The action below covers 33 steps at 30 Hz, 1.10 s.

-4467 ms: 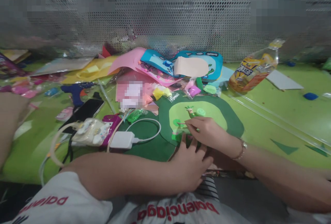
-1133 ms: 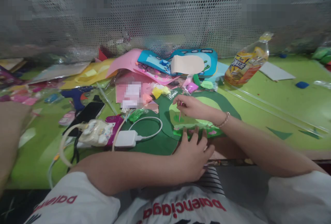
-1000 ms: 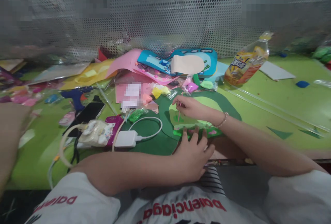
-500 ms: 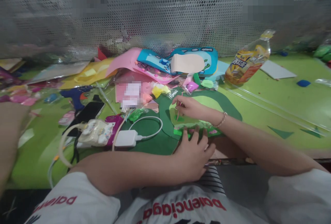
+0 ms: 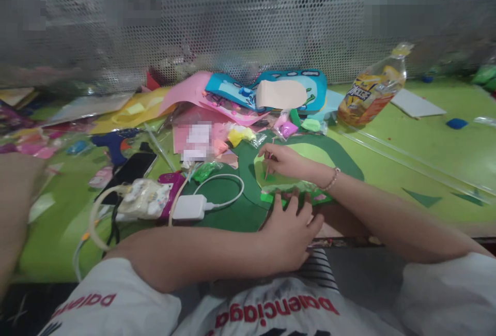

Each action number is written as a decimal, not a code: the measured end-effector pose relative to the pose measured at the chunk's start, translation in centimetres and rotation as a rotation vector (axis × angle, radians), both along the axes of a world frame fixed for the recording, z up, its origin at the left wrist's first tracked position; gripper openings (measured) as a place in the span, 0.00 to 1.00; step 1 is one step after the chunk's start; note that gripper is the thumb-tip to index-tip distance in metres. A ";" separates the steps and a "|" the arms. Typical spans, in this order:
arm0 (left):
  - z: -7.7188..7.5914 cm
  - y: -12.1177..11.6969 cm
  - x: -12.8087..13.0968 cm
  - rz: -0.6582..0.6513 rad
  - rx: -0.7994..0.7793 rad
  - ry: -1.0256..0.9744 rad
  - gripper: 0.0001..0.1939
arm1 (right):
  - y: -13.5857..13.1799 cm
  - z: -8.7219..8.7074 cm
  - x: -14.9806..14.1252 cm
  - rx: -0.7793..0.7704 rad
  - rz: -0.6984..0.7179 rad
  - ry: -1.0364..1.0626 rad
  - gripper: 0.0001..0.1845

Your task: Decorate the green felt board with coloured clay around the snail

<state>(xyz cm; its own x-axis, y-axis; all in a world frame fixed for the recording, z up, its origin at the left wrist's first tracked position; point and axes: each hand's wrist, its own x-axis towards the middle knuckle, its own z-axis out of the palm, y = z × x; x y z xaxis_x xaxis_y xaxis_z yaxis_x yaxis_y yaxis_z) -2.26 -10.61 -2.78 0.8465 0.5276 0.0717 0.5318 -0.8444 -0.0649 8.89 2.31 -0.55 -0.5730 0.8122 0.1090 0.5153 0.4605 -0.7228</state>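
Observation:
In the head view my right hand (image 5: 289, 163) pinches a thin pink stick (image 5: 267, 170), its lower end down on a light-green sheet (image 5: 313, 154). That sheet lies over a dark-green sheet (image 5: 344, 157) with rounded edges. A bright-green strip with pink bits (image 5: 321, 197) runs along the near side of the light-green sheet. Spread over this near side are the fingers of my left hand (image 5: 290, 230), which touch it and hold nothing. My right hand hides part of the light-green sheet.
A power strip (image 5: 145, 199), white adapter (image 5: 189, 208) and phone (image 5: 135, 168) lie left. Behind are clay packets (image 5: 287, 128), a blue decorated board (image 5: 318, 85) and a plastic bottle (image 5: 372, 90). Clear strips (image 5: 411, 160) lie right; a perforated metal panel (image 5: 248, 20) stands behind.
Both hands stay in nearly the same place, with the pink stick still in my right hand. The view shifts very slightly.

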 end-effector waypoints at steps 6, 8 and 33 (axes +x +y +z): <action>-0.2 0.0 0.0 0.003 -0.001 0.001 0.37 | 0.0 0.2 0.0 -0.027 -0.019 0.038 0.09; -0.1 0.0 0.0 -0.002 -0.004 -0.008 0.37 | 0.0 0.5 0.1 -0.024 -0.049 0.062 0.07; -0.2 0.1 0.1 0.005 -0.025 -0.015 0.34 | -2.9 -1.0 1.6 0.139 -0.168 0.224 0.10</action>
<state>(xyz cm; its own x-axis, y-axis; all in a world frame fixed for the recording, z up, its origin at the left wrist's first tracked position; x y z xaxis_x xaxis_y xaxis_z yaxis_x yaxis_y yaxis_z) -2.19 -10.53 -3.01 0.8429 0.5333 0.0716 0.5365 -0.8431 -0.0358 10.49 -0.56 -1.53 -0.3808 0.8622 0.3340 0.4274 0.4844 -0.7633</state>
